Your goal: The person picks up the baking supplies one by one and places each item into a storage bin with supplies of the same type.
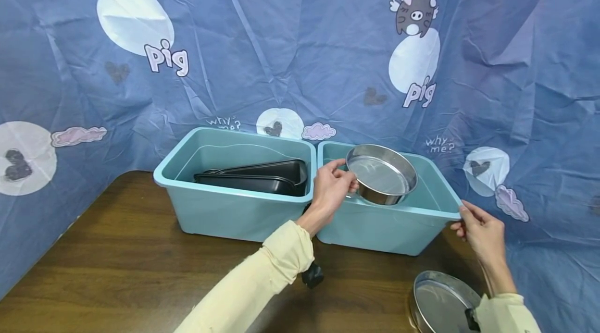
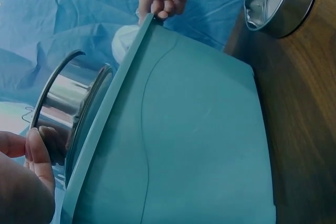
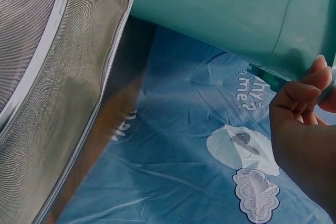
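Observation:
My left hand (image 1: 330, 185) pinches the rim of a round metal sieve (image 1: 382, 169) between thumb and fingers. This sieve is just over the front rim of the right-hand teal plastic bin (image 1: 375, 231). In the left wrist view, the sieve (image 2: 65, 100) shows its shiny side wall close to the bin's edge, with the left fingertips (image 2: 35, 150) at its rim. My right hand (image 1: 485, 234) grips the bin's front right corner. The right wrist view shows those fingers curled on the rim, the hand (image 3: 307, 103) under the teal wall (image 3: 236, 9).
A second round sieve (image 1: 445, 304) rests on the wooden table (image 1: 140, 270) beside my right forearm. Another teal bin (image 1: 220, 216) stands on the left, holding black baking pans (image 1: 253, 183). Blue cloth (image 1: 290, 36) printed with pigs hangs behind the bins.

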Motion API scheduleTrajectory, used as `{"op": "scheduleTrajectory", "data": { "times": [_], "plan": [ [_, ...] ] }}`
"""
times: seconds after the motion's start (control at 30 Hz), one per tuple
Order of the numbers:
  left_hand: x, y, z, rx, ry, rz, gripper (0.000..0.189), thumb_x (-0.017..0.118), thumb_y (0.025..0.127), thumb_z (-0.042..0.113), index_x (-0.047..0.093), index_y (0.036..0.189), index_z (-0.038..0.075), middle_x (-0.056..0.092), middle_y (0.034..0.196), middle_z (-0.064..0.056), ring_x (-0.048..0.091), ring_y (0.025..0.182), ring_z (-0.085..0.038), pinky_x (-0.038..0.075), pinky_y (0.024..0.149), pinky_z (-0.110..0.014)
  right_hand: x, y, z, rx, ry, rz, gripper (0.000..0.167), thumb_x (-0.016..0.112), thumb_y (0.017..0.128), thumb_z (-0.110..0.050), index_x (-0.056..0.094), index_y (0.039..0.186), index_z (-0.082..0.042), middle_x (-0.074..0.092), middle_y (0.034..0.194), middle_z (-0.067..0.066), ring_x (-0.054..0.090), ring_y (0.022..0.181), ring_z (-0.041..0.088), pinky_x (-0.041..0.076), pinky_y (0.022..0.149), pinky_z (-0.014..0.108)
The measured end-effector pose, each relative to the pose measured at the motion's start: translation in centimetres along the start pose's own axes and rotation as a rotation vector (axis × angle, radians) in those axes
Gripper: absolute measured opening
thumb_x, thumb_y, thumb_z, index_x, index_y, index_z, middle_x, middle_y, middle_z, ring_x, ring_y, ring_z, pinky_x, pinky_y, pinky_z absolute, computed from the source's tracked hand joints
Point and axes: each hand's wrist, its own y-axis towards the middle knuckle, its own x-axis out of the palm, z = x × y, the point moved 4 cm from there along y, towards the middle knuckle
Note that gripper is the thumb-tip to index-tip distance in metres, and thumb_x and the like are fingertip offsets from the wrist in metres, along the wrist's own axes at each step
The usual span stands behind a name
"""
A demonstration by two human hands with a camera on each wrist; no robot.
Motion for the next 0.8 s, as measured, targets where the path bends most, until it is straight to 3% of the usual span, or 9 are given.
{"op": "scheduleTrajectory", "data": {
  "times": [0.27, 0.53, 0.67, 0.8],
  "plan": [
    [0.23, 0.08, 0.12, -0.006, 0.027, -0.012, 0.051, 0.062, 0.094, -0.003, 0.055, 0.145, -0.003, 0.072, 0.081, -0.007, 0.072, 0.076, -0.027, 0.058, 0.070, -0.025, -0.02, 0.04, 0.13, -0.010, -0.010, -0.001, 0.046, 0.054, 0.107, -0.013, 0.049, 0.140, 0.018, 0.063, 0.057, -0.010, 0.056, 0.046, 0.001, 0.045, 0.044, 0.015],
    [0.34, 0.40, -0.20, -0.019, 0.017, -0.009, 0.053, 0.062, 0.094, -0.003, 0.053, 0.146, -0.004, 0.072, 0.080, -0.005, 0.067, 0.066, -0.011, 0.060, 0.076, -0.030, 0.03, -0.03, 0.02, 0.008, 0.007, 0.018, 0.046, 0.054, 0.107, -0.013, 0.050, 0.141, 0.017, 0.063, 0.057, -0.010, 0.056, 0.045, 0.001, 0.045, 0.044, 0.015],
    [0.51, 0.56, -0.15, -0.019, 0.031, -0.027, 0.053, 0.062, 0.096, -0.001, 0.050, 0.148, -0.004, 0.072, 0.080, -0.005, 0.065, 0.066, -0.008, 0.057, 0.078, -0.026, 0.07, -0.02, -0.04, 0.015, 0.006, 0.022, 0.045, 0.054, 0.107, -0.013, 0.050, 0.141, 0.017, 0.063, 0.057, -0.010, 0.056, 0.045, 0.001, 0.045, 0.044, 0.015],
    [0.74, 0.75, -0.24, -0.064, 0.024, -0.067, 0.052, 0.060, 0.099, -0.001, 0.048, 0.149, -0.005, 0.074, 0.084, -0.008, 0.066, 0.071, -0.008, 0.057, 0.079, -0.025, 0.05, -0.01, 0.10, 0.021, 0.012, 0.022, 0.045, 0.054, 0.107, -0.012, 0.050, 0.141, 0.017, 0.063, 0.056, -0.010, 0.056, 0.045, 0.002, 0.045, 0.043, 0.016]
  ]
}}
